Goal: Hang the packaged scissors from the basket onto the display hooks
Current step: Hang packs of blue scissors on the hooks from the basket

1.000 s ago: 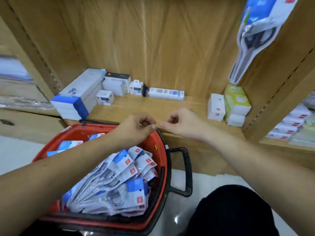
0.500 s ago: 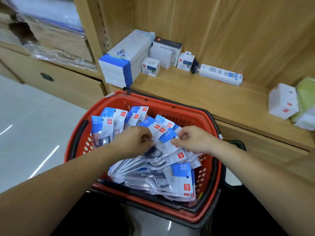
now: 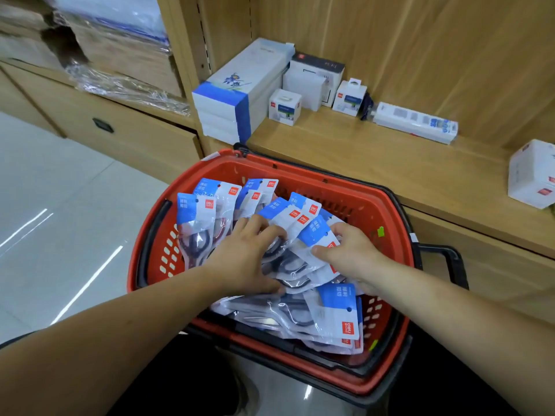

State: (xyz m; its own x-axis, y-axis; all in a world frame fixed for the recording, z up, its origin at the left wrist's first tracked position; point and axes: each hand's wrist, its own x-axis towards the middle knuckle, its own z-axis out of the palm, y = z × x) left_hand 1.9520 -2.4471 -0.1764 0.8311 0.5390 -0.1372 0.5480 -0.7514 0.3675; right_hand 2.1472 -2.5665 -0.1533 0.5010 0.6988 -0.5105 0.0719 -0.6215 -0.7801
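A red shopping basket [image 3: 300, 173] stands in front of me, filled with several packaged scissors [image 3: 338, 313] in clear bags with blue-and-white header cards. My left hand [image 3: 244, 256] lies over the middle of the pile, fingers spread across the packs and thumb tucked under a bundle of them. My right hand [image 3: 350, 255] grips the same bundle from the right, thumb on a blue header card and fingers curled behind it. More packs stand upright at the basket's far left [image 3: 195, 217]. The display hooks are out of view.
A wooden shelf [image 3: 390, 163] runs behind the basket, carrying a tall blue-and-white box [image 3: 237, 91], small white boxes [image 3: 284, 107], a power strip pack [image 3: 417, 123] and a white box [image 3: 531, 175] at the right. The basket's black handle [image 3: 450, 259] sticks out right. Grey tiled floor [image 3: 60, 220] lies left.
The view has dropped from the shelf down onto the basket. Both hands went from the shelf edge into the basket and now grip a bundle of scissor packs.
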